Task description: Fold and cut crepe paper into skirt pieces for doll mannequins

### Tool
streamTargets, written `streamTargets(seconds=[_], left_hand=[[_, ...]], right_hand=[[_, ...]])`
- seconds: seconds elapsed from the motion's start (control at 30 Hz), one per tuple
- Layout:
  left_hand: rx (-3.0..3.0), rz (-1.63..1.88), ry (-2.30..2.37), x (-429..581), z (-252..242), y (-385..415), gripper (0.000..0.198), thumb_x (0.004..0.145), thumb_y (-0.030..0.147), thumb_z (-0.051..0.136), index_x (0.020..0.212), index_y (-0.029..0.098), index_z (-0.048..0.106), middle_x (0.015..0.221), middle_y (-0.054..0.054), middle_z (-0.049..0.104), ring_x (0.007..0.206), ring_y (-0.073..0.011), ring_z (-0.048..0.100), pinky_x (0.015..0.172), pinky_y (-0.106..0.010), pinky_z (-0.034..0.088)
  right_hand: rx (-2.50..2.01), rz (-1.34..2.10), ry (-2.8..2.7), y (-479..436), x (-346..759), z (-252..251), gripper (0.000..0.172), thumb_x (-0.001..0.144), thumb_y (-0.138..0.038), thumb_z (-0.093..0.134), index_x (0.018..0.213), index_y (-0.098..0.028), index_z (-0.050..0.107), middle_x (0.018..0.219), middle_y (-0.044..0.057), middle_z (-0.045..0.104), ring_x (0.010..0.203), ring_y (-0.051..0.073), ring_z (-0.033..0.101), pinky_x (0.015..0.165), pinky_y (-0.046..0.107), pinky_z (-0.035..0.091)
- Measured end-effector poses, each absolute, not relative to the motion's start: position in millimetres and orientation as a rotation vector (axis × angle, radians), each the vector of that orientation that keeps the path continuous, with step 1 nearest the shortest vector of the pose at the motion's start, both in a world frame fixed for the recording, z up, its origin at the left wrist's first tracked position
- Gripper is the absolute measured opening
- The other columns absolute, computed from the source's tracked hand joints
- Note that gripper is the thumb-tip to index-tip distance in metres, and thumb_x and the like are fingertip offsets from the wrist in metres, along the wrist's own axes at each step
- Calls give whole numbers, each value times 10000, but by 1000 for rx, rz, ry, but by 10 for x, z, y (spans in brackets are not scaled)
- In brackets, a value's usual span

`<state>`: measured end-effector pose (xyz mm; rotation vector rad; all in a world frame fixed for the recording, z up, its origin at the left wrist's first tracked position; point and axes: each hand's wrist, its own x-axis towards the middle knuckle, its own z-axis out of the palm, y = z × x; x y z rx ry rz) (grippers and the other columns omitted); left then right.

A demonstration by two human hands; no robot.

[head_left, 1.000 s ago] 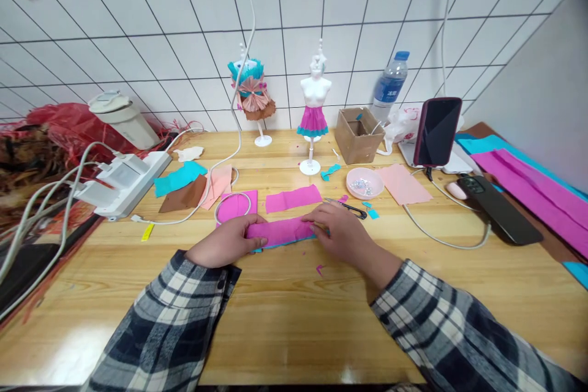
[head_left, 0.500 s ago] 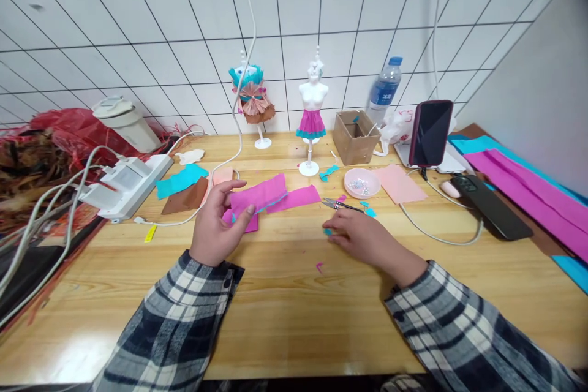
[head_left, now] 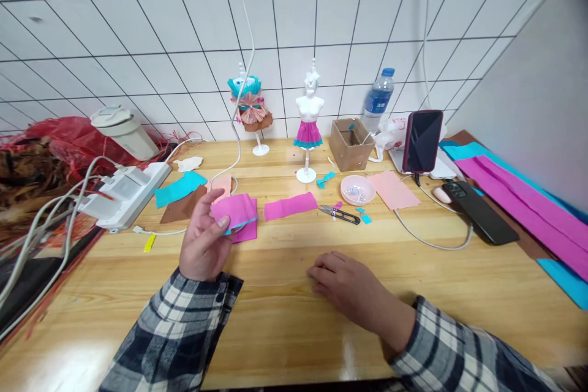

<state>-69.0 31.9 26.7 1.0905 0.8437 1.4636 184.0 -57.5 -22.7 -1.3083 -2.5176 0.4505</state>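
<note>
My left hand (head_left: 205, 239) is raised above the wooden table (head_left: 285, 312) and holds a strip of pink crepe paper with a blue edge (head_left: 233, 211) between thumb and fingers. My right hand (head_left: 350, 286) rests palm down on the table with its fingers stretched out, holding nothing. Another pink paper strip (head_left: 289, 205) lies flat beyond it, and small scissors (head_left: 340, 214) lie to the right of that strip. A white doll stand wearing a pink and blue skirt (head_left: 308, 128) is behind them.
A second dressed doll stand (head_left: 250, 107), a cardboard box (head_left: 350, 143), a water bottle (head_left: 378, 100) and a propped phone (head_left: 422, 141) line the back. A pink bead dish (head_left: 357, 189), a power strip (head_left: 123, 193) with cables, and paper sheets (head_left: 519, 190) surround the work spot.
My left hand lifted the pink strip off the table and drew it left. My right hand let go of it and slid back toward me, flat on the table.
</note>
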Motion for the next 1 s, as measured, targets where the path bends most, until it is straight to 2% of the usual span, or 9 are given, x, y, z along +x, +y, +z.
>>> streamTargets(seconds=[0.2, 0.27, 0.37, 0.47, 0.53, 0.63, 0.8, 0.93, 1.0], left_hand=[[859, 1239, 671, -764, 243, 353, 445, 713, 333, 659, 1140, 231, 581, 920, -62, 651, 873, -243, 620, 736, -400, 528], [990, 1314, 752, -788, 233, 355, 405, 744, 287, 633, 1142, 247, 569, 900, -46, 641, 813, -214, 616, 681, -355, 518], [1594, 1343, 893, -735, 214, 302, 325, 748, 138, 601, 1057, 240, 594, 840, -20, 614, 742, -163, 574, 668, -292, 468], [2338, 867, 770, -537, 182, 200, 297, 714, 60, 539, 950, 210, 637, 851, -44, 630, 800, -190, 554, 733, -325, 441], [2556, 538, 695, -382, 155, 130, 319, 701, 47, 504, 934, 211, 648, 874, -52, 647, 819, -204, 555, 730, -334, 433], [2562, 312, 716, -259, 119, 64, 341, 759, 103, 504, 1052, 224, 629, 913, -52, 663, 823, -204, 576, 716, -321, 442], [2316, 440, 750, -361, 92, 98, 349, 830, 350, 565, 1146, 203, 598, 897, -59, 673, 799, -189, 612, 713, -295, 471], [2161, 650, 1026, -410, 23, 192, 233, 870, 334, 523, 982, 186, 664, 803, -44, 681, 722, -155, 612, 664, -259, 469], [2112, 750, 1261, -410, -44, 243, 213, 870, 332, 529, 898, 182, 678, 767, -40, 682, 679, -151, 599, 616, -252, 454]], right_hand=[[-1361, 308, -2451, -209, 2030, -240, 204, 872, -93, 508, 956, -218, 645, 926, 30, 659, 874, 162, 586, 778, 262, 440], [-1489, 172, -2299, 14, 2194, -173, 228, 914, -128, 466, 1020, -212, 649, 988, 48, 662, 933, 160, 587, 815, 257, 425], [-1713, -22, -2284, 278, 2401, -77, 276, 941, -190, 456, 1147, -258, 625, 964, 49, 665, 912, 176, 592, 716, 255, 409], [-1792, -144, -2440, 402, 2453, -30, 276, 933, -232, 489, 1173, -287, 612, 910, 51, 659, 886, 197, 579, 641, 265, 372], [-1816, -196, -2500, 427, 2415, -21, 200, 915, -229, 519, 1045, -258, 668, 886, 66, 654, 893, 216, 562, 634, 277, 360], [-1851, -254, -2518, 419, 2349, -10, 148, 887, -196, 550, 851, -211, 692, 841, 81, 650, 874, 238, 547, 611, 296, 343], [-1806, -328, -2295, 352, 2400, 33, 186, 921, -289, 513, 866, -212, 674, 828, 63, 652, 838, 228, 548, 629, 310, 355], [-1646, -228, -1992, 334, 2506, 30, 185, 929, -319, 497, 921, -226, 657, 953, 50, 656, 890, 201, 566, 740, 293, 400], [-1589, -141, -1907, 327, 2534, 7, 216, 936, -343, 471, 889, -200, 625, 908, 57, 651, 849, 192, 584, 725, 282, 412]])
